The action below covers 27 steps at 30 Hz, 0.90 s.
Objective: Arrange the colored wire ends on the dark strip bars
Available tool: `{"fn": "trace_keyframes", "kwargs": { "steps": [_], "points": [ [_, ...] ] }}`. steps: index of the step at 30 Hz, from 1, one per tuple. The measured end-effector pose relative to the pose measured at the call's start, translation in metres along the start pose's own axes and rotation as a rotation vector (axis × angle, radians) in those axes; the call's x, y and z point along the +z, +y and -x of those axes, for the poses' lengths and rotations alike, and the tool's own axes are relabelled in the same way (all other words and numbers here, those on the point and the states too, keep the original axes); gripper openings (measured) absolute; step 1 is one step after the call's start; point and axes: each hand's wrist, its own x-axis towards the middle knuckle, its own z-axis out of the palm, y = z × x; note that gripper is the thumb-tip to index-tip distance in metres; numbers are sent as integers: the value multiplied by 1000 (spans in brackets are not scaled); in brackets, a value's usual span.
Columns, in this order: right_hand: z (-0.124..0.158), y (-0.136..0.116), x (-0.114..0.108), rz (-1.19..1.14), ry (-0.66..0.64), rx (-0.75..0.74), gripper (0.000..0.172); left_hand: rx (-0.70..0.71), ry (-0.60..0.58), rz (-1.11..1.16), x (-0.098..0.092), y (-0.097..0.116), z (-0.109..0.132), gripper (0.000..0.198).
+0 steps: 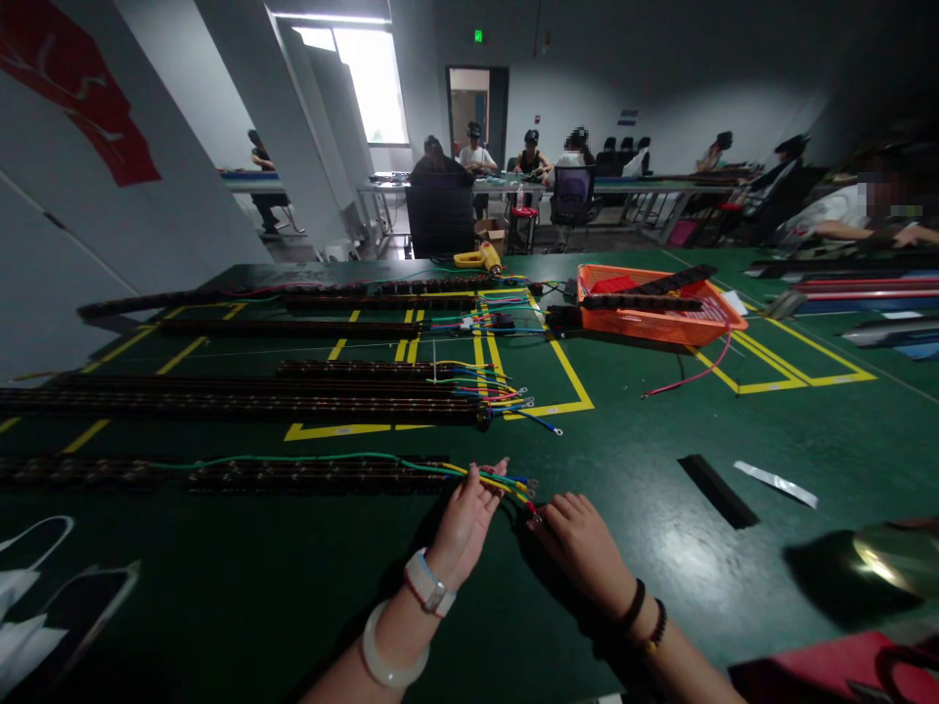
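Observation:
My left hand [464, 518] is turned palm up around a bunch of yellow, green and blue wires [485, 477], its thumb over them. These wires come out of the right end of a dark wrapped cable bundle [315, 475] lying across the table. At their tips are metal ring terminals, one with a red sleeve [531, 506]. My right hand [583, 543] has its fingers curled together at that red-sleeved terminal and seems to pinch its end; the fingertips are partly hidden. Just beyond lie more dark cable bundles [352, 403] with coloured wire ends.
An orange basket [660, 328] with dark wrapped pieces inside stands at the far right. A yellow heat gun [480, 258] lies at the back edge. To the right are a black strip [717, 491] and a white strip [776, 483]. Other people sit at tables behind.

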Motion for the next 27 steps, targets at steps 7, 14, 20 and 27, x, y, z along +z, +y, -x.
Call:
{"fn": "trace_keyframes", "kwargs": {
  "steps": [7,14,20,27],
  "points": [
    [15,-34,10,-273,53,274,30,20,-13,3,-2,-1,-1,24],
    [20,-43,-7,-372,57,345,30,31,9,24,2,1,1,23],
    [-3,-25,-28,-210,167,180,28,24,0,-26,0,2,2,26],
    [-45,16,-44,-84,135,65,23,50,-35,-63,3,4,5,14]
  ]
}}
